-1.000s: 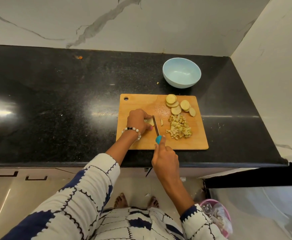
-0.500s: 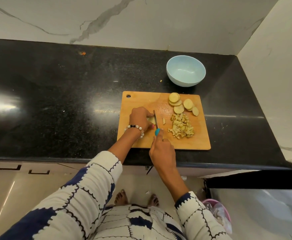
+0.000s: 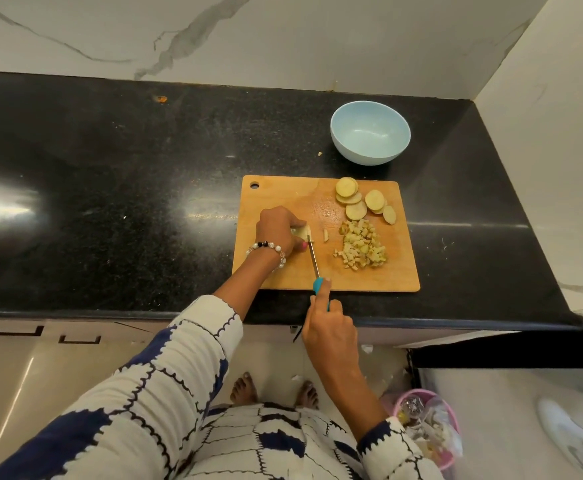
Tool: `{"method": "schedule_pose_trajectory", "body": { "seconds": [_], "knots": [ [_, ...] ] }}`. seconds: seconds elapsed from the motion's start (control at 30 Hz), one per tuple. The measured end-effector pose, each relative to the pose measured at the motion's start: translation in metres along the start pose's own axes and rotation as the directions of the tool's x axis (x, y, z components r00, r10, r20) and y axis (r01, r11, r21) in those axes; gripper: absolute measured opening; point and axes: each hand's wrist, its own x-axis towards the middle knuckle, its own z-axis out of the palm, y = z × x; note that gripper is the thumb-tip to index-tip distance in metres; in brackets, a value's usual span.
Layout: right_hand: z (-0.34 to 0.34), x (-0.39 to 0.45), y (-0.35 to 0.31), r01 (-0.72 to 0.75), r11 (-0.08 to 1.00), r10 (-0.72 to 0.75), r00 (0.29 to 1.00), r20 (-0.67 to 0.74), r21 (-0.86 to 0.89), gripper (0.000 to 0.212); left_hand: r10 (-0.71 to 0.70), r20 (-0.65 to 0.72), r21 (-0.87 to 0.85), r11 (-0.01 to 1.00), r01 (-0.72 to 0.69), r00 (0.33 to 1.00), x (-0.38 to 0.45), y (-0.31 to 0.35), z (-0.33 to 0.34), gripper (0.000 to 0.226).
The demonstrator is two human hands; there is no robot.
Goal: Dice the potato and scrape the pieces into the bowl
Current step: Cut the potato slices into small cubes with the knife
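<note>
- Polished black speckled stone countertop (image 3: 110, 188), glossy with glare.
- Matt rectangular wooden chopping board (image 3: 283, 271).
- Smooth pale blue bowl (image 3: 370, 132).
- Thin metal knife blade (image 3: 313, 258), teal plastic-looking handle.
- White veined marble-look wall (image 3: 283, 36).

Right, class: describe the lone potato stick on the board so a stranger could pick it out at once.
Start at the wooden cutting board on the black counter. The knife blade runs up its middle, with the heap of diced potato to its right. The single potato stick lies between them, alone and touching neither.
</note>
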Motion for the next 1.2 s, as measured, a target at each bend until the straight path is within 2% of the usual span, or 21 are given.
{"method": "schedule_pose_trajectory", "body": {
  "seconds": [0.07,0.13,0.3,0.4,0.53,0.7,0.87,1.03,1.2],
  "knots": [
    [0.001,0.007,0.0,-0.028,1.0,0.028,0.998,0.054,-0.002,0.06,0.003,0.002,0.003,1.0,-0.003,1.0,0.0,0.0,0.0,0.057],
    [-0.001,0.013,0.002,-0.049,0.996,0.045,0.997,0.058,0.074,0.058,-0.002,0.002,0.006,1.0,0.002,1.0,-0.001,0.0,0.0,0.057],
    [-0.008,0.014,0.013,-0.118,0.981,0.122,0.992,-0.016,0.152,0.055,0.015,-0.008,0.014,1.0,-0.015,1.0,-0.003,-0.002,0.001,0.057],
    [-0.002,0.024,0.003,-0.058,0.979,0.065,0.998,-0.027,0.197,0.052,0.044,-0.019,0.016,0.999,-0.043,0.999,-0.005,-0.004,0.001,0.057],
    [-0.001,0.034,-0.003,-0.083,0.977,0.079,0.996,0.03,0.198,0.053,0.067,-0.063,-0.02,0.997,-0.069,0.996,-0.008,-0.009,0.003,0.057],
    [-0.005,0.022,0.01,-0.163,0.967,0.166,0.986,-0.002,0.195,0.053,0.078,-0.038,-0.024,0.997,-0.079,0.996,-0.005,-0.013,0.0,0.055],
    [-0.006,0.029,-0.004,-0.083,0.97,0.083,0.997,0.007,0.227,0.053,0.065,-0.067,-0.041,0.997,-0.067,0.996,-0.006,-0.011,0.003,0.053],
    [-0.004,0.031,-0.014,-0.079,0.979,0.067,0.995,0.071,0.187,0.054,0.075,-0.067,-0.028,0.997,-0.077,0.995,-0.006,-0.011,0.002,0.049],
    [-0.003,0.033,-0.021,-0.068,0.996,0.058,0.987,0.151,0.064,0.056,0.077,-0.054,-0.03,0.996,-0.078,0.996,-0.005,-0.012,-0.001,0.047]
  ]
}}
